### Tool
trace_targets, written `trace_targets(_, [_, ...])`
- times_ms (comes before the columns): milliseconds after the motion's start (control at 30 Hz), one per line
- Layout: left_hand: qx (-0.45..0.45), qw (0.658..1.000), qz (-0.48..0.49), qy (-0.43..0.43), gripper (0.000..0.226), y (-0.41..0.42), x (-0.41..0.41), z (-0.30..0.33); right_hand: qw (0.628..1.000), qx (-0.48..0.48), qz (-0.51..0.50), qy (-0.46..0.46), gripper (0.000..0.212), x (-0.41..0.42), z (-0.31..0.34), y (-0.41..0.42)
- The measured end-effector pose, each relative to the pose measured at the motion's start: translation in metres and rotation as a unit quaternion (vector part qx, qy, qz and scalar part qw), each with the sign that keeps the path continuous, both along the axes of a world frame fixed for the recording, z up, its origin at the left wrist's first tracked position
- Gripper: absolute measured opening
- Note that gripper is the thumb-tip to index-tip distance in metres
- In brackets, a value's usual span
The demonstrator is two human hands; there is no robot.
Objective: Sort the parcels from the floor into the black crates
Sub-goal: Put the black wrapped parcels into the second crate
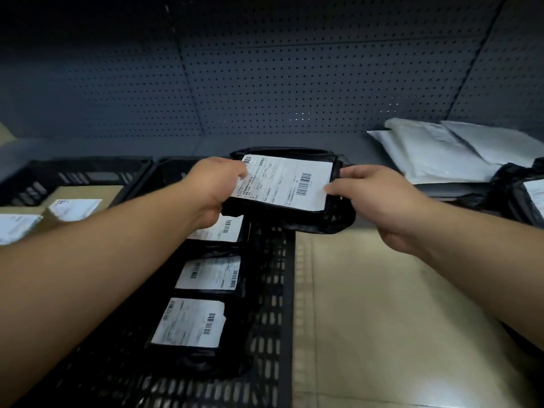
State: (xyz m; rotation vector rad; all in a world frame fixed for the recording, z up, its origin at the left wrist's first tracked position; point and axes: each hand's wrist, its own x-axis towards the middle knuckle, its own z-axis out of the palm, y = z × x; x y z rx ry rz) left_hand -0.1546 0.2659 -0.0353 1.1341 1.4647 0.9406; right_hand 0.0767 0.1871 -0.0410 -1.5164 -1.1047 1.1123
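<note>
Blk parcel, wht label, both hands

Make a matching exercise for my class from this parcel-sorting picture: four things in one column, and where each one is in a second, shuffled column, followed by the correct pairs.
Things
1. black parcel
2. white mailers
3. cardboard parcel
4. three labelled black parcels

Places
A. in the far left crate
B. held in both hands, left hand and right hand
C. in the near crate
D. piled at the right by the pegboard wall

Pairs: 1-B, 2-D, 3-A, 4-C
</note>
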Motion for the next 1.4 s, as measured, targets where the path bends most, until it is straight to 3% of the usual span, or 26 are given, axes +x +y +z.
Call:
trace_targets(133, [-0.001, 0.998, 0.064, 0.020, 0.010, 0.010, -0.044, -0.014, 0.998, -0.054, 0.019, -0.037, 0.029, -0.046, 0.004, 0.025])
trace_targets(267, [-0.019, 0.995, 0.088, 0.042, 0.007, 0.015, -0.083, -0.033, 0.993, -0.089, 0.067, -0.038, 0.023, -0.092, -0.001, 0.043])
trace_targets(333, [-0.033, 0.993, 0.095, 0.068, 0.011, 0.016, -0.102, -0.046, 0.990, -0.113, 0.076, -0.048, 0.032, -0.115, -0.011, 0.050])
trace_targets(467, [-0.055, 0.979, 0.104, 0.169, 0.016, 0.020, -0.131, -0.075, 0.983, -0.153, 0.082, -0.056, 0.012, -0.158, -0.040, 0.053])
trace_targets(633, [-0.092, 0.930, 0.016, 0.357, 0.019, 0.014, -0.147, -0.107, 0.969, -0.226, 0.077, -0.058, 0.006, -0.199, -0.087, 0.054])
trace_targets(833, [-0.136, 0.867, -0.103, 0.469, 0.021, 0.008, -0.145, -0.133, 0.949, -0.277, 0.077, -0.129, 0.008, -0.213, -0.127, 0.061])
trace_targets(933, [-0.151, 0.841, -0.138, 0.501, 0.015, 0.011, -0.145, -0.140, 0.940, -0.292, 0.087, -0.153, 0.015, -0.224, -0.138, 0.064])
trace_targets(1100, [-0.156, 0.817, -0.171, 0.529, 0.027, 0.017, -0.142, -0.153, 0.935, -0.292, 0.086, -0.182, 0.012, -0.243, -0.148, 0.069])
trace_targets(1400, [-0.161, 0.853, -0.077, 0.491, 0.054, 0.027, -0.143, -0.185, 0.946, -0.272, 0.025, -0.175, 0.019, -0.250, -0.168, 0.083])
